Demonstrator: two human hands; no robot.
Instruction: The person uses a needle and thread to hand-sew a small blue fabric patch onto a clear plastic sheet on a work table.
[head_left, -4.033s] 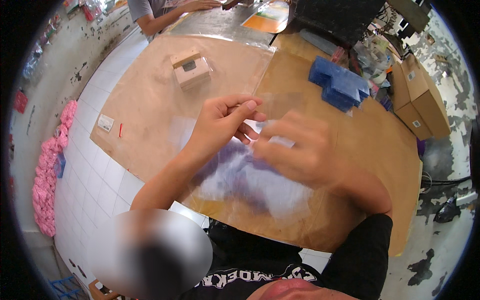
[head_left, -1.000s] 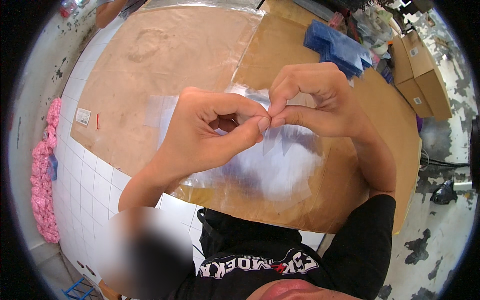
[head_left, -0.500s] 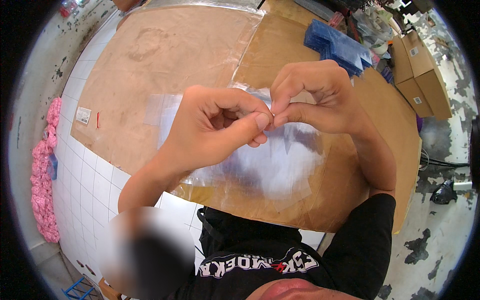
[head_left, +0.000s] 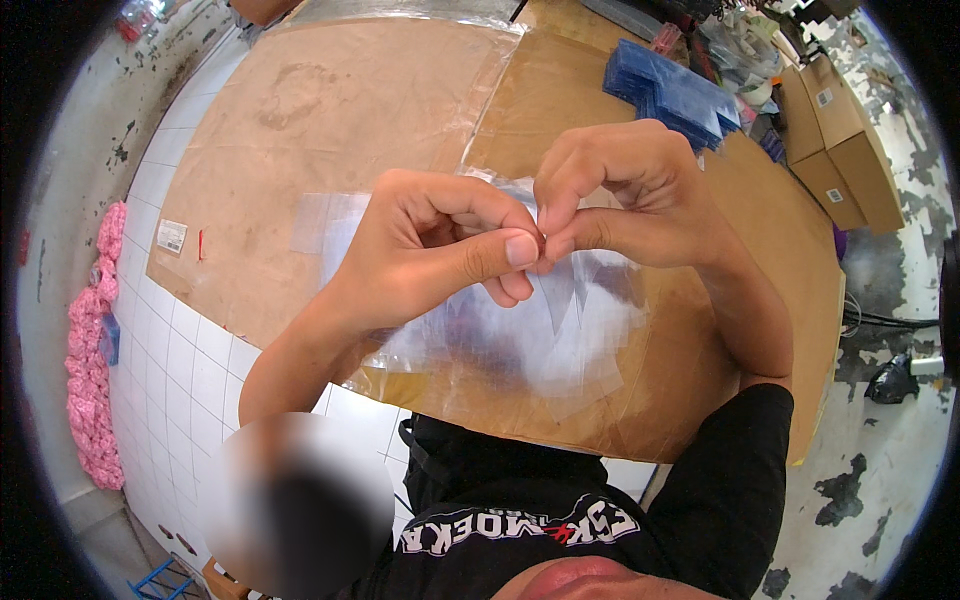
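My left hand (head_left: 430, 240) and my right hand (head_left: 625, 195) meet fingertip to fingertip above the table. Each pinches with thumb and forefinger. Whatever sits between the tips is hidden or too small to name. Just below the fingertips, the pointed edge of a clear plastic piece (head_left: 566, 295) shows; whether it hangs from my fingers or lies on the pile I cannot tell. Under both hands spreads a loose pile of clear plastic sheets (head_left: 580, 345), shiny and overlapping, partly covered by my left hand and wrist.
Brown cardboard (head_left: 340, 110) covers the table. Stacked blue plastic-covered pieces (head_left: 675, 90) lie at the far right, near a cardboard box (head_left: 840, 140). A white label (head_left: 171, 237) and a small red strip (head_left: 201, 244) are at the left edge. Pink bundles (head_left: 95, 390) rest on the floor.
My fingertips stay pinched together with only a slight shift. The pointed clear plastic edge beneath them shows more plainly now. The whole view has moved slightly.
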